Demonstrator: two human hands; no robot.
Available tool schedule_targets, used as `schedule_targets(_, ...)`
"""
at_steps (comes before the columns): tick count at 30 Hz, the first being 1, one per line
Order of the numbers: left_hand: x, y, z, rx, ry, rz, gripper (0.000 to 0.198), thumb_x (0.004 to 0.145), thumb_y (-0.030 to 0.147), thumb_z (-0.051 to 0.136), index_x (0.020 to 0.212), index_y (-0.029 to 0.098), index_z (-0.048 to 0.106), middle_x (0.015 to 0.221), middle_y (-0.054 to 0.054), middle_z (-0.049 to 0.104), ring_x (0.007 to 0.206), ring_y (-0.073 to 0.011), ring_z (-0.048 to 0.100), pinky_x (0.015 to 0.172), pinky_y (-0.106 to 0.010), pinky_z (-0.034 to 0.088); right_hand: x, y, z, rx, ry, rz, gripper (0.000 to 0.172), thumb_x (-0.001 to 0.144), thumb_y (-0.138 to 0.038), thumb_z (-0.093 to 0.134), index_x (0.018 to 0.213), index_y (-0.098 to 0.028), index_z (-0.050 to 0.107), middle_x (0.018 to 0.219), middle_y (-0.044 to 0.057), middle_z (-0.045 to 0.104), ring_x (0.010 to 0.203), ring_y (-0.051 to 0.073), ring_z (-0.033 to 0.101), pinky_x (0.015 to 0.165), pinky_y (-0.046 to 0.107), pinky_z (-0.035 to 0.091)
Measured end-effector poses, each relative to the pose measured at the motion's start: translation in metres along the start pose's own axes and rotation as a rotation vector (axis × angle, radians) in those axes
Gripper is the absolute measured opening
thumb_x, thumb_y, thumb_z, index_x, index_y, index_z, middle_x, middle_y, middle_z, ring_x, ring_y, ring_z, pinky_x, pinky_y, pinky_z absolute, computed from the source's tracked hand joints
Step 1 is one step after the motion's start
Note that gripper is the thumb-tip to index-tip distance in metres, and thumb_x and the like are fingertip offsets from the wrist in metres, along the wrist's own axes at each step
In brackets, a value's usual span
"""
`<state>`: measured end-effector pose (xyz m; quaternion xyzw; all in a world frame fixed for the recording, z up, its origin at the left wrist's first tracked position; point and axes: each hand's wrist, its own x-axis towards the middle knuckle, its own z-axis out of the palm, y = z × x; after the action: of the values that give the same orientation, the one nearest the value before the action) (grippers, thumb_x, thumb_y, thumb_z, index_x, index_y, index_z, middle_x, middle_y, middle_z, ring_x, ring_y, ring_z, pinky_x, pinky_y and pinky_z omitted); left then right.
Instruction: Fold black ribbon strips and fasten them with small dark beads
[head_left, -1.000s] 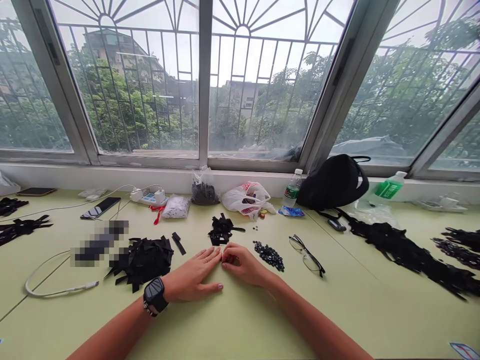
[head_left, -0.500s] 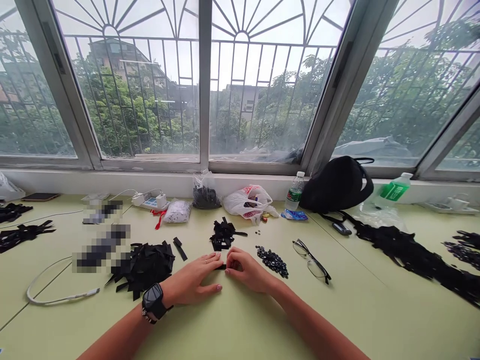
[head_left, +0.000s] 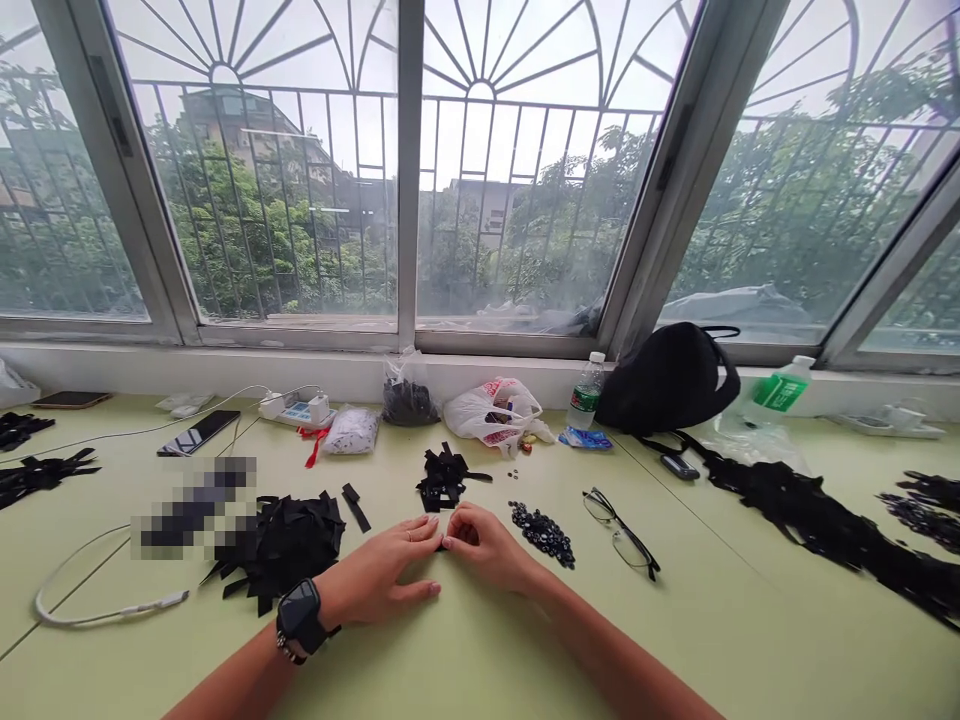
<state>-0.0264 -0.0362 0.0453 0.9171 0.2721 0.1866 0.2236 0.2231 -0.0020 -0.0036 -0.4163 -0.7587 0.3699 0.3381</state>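
Here's the left hand [head_left: 379, 570], palm down and spread on the desk [head_left: 480, 660], fingers stretched out, clutching nothing that shows. Opposite it, the right hand [head_left: 486, 545] is curled, thumb and forefinger drawn together; whether they grip anything, I can't tell. And right there between the two sets of fingertips, mostly hidden, one dark sliver [head_left: 441, 547] peeks out against the desk!

Just beyond the fingertips sits a small pile of strips [head_left: 441, 480], flat, black and matt, jumbled every which way. Over beside the left wrist, a bigger heap [head_left: 285, 540] of the same ribbon-like lengths, too tangled to count, with a single loose strip [head_left: 356, 507] lying near it. To the right of the right hand, a cluster of buttons [head_left: 541, 535], small, round, dark and glossy, far too many to number, and two tiny pieces [head_left: 514, 474] set apart above them. One pair of thin-framed glasses [head_left: 621, 532] rests alongside, and along the back, two clear plastic bottles [head_left: 585, 392].
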Motion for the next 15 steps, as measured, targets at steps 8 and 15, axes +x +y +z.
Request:
schedule_targets(8,-0.0005,-0.0031,0.0021,0.010,-0.004,0.007,0.061,0.101,0.041,0.064,0.158,0.028,0.047,0.164,-0.009,0.045,0.155,-0.0332,0.037,0.128,-0.049,0.035,0.0028,-0.0020,0.0004,0.040,-0.018,-0.010,0.022,0.091,-0.036,0.073,0.079,-0.018,0.065,0.102,0.004,0.058,0.073,0.012,0.054,0.065,0.026,0.048)
schedule_targets(15,-0.0016,-0.0045,0.0035,0.023,-0.011,0.007,0.061,0.101,0.039,0.064,0.158,0.028,0.047,0.165,-0.008,0.044,0.156,-0.0326,0.035,0.129,-0.048,0.035,0.0030,0.0008,-0.0007,0.019,0.016,0.010,0.012,0.088,-0.029,0.075,0.085,-0.018,0.070,0.095,0.001,0.054,0.069,0.011,0.053,0.062,0.025,0.045)
